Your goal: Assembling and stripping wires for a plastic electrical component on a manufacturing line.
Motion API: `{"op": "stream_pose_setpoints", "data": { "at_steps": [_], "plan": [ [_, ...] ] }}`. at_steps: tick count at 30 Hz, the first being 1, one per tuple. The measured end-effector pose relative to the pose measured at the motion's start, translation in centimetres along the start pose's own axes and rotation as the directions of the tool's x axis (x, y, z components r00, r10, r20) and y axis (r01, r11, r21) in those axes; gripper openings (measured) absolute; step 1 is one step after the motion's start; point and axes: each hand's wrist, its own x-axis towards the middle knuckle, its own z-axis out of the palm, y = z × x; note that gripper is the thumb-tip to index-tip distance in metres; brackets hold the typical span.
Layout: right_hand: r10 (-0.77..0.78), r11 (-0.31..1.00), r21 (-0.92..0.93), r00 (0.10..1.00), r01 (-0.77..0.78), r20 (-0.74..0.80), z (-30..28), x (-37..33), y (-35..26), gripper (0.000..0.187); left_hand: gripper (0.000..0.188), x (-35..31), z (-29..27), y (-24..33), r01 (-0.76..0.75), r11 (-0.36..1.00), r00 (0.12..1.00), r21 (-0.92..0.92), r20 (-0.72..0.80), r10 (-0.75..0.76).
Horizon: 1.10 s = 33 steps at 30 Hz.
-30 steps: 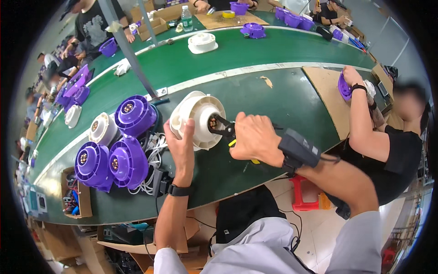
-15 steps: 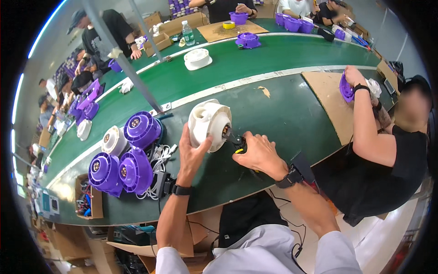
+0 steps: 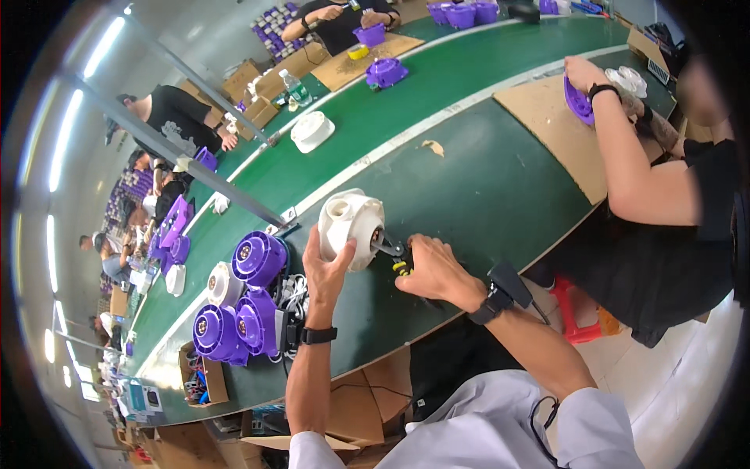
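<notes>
The green surface runs across the middle, a board on its right. At left stands a box, near three purple housings and a white housing grouped together. Right of that group, the held housing is tilted; the left hand has its grip closed around it. The right hand grips pliers, their nose at the housing's coppery core.
</notes>
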Motion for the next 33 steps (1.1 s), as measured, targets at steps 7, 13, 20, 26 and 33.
{"op": "stream_pose_setpoints", "data": {
  "at_steps": [7, 13, 20, 26, 33],
  "plan": [
    [-0.085, 0.883, 0.463, 0.996, 0.083, -0.016, -2.5, -0.2, -0.5, 0.063, 0.052, -0.2, -0.3, -1.1, -0.023, 0.997, 0.994, -0.07, -0.105, 0.015],
    [-0.161, 0.741, 0.551, 0.898, 0.384, -0.409, -1.0, 1.6, 2.4, 0.061, 0.046, 0.3, -0.7, -0.2, 0.032, 0.978, 0.991, -0.205, -0.119, -0.057],
    [-0.376, 0.871, 0.213, 0.88, 0.442, -0.288, 1.2, 0.3, 3.1, 0.067, 0.048, 0.3, -1.0, -1.5, 0.046, 0.974, 0.987, -0.223, -0.139, -0.078],
    [-0.275, 0.961, -0.058, 0.952, 0.269, -0.135, 1.2, 0.8, 2.0, 0.063, 0.05, -0.3, -1.5, -2.6, 0.093, 0.943, 0.983, -0.319, -0.121, -0.138],
    [-0.078, 0.995, -0.059, 0.996, 0.075, -0.044, 0.8, 1.4, 0.2, 0.063, 0.051, -1.3, -1.3, -3.4, 0.067, 0.954, 0.974, -0.293, -0.189, -0.126]
  ]
}}
